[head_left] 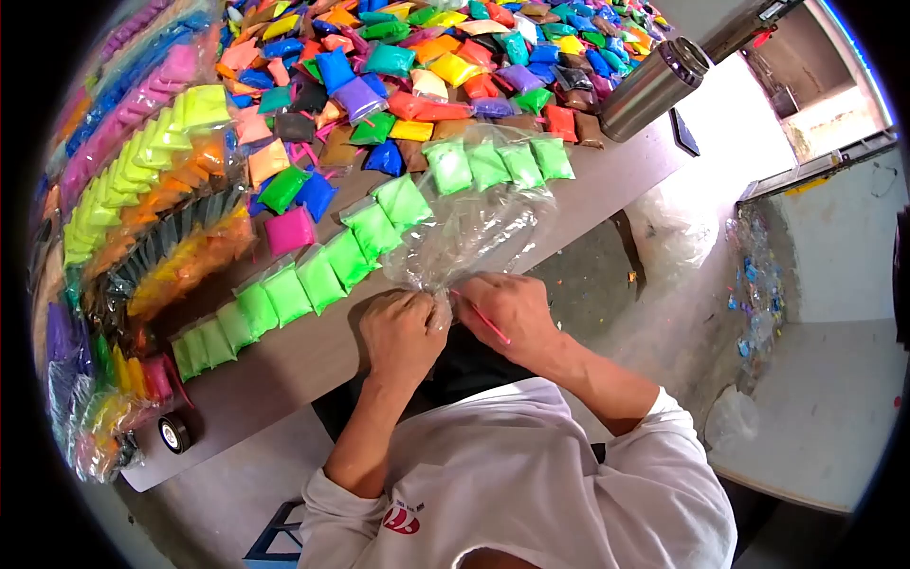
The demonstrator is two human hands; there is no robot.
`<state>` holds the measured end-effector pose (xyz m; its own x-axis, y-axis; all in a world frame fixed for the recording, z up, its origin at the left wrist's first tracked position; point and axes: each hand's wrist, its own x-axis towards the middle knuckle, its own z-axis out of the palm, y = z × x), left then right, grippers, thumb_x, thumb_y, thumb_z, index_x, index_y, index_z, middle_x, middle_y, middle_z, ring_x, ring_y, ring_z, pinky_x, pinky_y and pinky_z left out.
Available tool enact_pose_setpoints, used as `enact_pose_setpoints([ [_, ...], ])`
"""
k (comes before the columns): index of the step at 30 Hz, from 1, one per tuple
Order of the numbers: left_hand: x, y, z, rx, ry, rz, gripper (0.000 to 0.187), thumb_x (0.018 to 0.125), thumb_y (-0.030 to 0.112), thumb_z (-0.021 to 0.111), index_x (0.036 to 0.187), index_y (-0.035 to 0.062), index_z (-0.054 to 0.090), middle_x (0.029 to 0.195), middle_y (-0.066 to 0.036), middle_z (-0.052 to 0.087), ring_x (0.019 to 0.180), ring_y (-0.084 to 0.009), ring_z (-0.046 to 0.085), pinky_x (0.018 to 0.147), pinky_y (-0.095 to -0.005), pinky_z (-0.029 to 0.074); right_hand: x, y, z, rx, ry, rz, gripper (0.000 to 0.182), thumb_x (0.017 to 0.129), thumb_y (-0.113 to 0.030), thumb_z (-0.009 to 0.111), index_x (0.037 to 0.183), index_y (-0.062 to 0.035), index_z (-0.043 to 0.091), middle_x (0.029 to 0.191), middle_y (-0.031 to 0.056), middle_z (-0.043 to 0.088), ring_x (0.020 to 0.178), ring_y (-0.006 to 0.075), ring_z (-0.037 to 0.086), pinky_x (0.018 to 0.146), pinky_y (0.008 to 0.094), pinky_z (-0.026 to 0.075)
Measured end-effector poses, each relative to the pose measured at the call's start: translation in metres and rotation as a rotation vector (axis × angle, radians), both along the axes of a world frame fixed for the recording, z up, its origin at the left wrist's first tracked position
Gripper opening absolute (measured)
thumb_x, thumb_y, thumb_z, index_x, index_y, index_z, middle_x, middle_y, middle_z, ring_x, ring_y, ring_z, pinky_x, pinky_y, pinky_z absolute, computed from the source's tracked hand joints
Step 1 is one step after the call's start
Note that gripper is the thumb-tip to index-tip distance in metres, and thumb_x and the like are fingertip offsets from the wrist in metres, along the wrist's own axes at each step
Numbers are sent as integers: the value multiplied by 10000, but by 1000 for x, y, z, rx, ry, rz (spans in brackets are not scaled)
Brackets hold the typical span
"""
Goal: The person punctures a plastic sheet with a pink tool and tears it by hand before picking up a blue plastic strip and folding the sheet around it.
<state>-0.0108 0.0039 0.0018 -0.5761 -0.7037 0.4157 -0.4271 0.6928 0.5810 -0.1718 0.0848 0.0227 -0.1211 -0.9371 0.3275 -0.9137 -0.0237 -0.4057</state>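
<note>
My left hand (406, 327) is closed around the gathered neck of a transparent plastic bag (474, 232) at the table's near edge. Close beside it, my right hand (509, 308) pinches the same neck, and a thin pink strip (489, 324) crosses its fingers. The bag's loose body spreads away from me across the tabletop. Just beyond it lie several light green packets (488, 166). A slanting row of more light green packets (320, 278) runs down to the left of my left hand.
A big pile of multicoloured packets (455, 68) covers the table's far side. Bundled packets (142, 161) line the left. A steel flask (654, 90) and a dark phone (683, 133) are at the right. A roll of black tape (174, 433) sits near the left corner.
</note>
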Motion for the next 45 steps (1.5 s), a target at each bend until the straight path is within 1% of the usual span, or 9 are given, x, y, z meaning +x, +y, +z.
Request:
enact_pose_setpoints([
  [3,1,1,1,13,8,-8,250,762,115,696,586,46,531,592,-117,562,569,-335,572,554,-434,447,-45,-7,-13,-73,-30,-174,96,801,-181,702,773,-102,656,738,95,663,654,305,665,587,409,533],
  [5,2,0,1,15,2,-5,215,723,109,696,582,59,541,598,-108,581,581,-325,590,575,-429,476,-86,-17,-11,79,198,-405,90,793,-179,697,799,-93,670,776,102,684,665,311,667,596,419,531],
  [12,4,0,1,60,5,-4,246,763,114,690,581,42,540,591,-122,567,566,-337,572,554,-435,448,-48,-20,5,73,159,-123,112,815,-191,680,824,-95,622,781,124,665,731,338,663,602,452,506],
  [19,2,0,1,49,-17,-7,197,734,116,701,591,58,578,599,-110,594,580,-326,596,576,-424,476,-83,-23,0,41,170,-366,147,839,-216,681,773,-87,655,739,122,667,696,334,668,606,445,508],
  [23,3,1,0,69,52,-10,289,788,129,698,573,34,528,580,-127,547,556,-343,557,538,-441,422,-50,-18,-6,-2,128,-208,164,843,-211,679,762,-74,640,730,121,660,648,339,649,587,446,499],
  [28,2,0,0,62,38,-32,297,787,132,699,570,37,520,578,-126,546,551,-343,555,532,-440,415,-89,-22,-3,41,175,-339,107,802,-170,679,778,-88,614,700,108,629,658,325,649,579,429,494],
  [32,4,0,2,71,-20,-8,198,744,118,695,597,63,575,597,-108,594,582,-319,594,588,-425,471,-57,-9,2,22,143,-170,123,818,-188,668,799,-86,603,708,110,632,662,333,647,576,434,491],
  [36,4,1,4,64,-12,-30,207,750,126,692,595,61,571,595,-109,592,575,-322,587,586,-425,469,-84,-14,-4,35,183,-353,122,808,-186,677,792,-97,596,722,95,634,660,325,647,581,431,492],
  [45,6,1,5,76,5,-30,219,751,122,702,589,54,572,592,-111,591,574,-323,593,582,-423,469,-78,-12,-7,-6,114,-294,105,820,-190,682,809,-98,632,736,103,641,670,323,652,595,440,509],
])
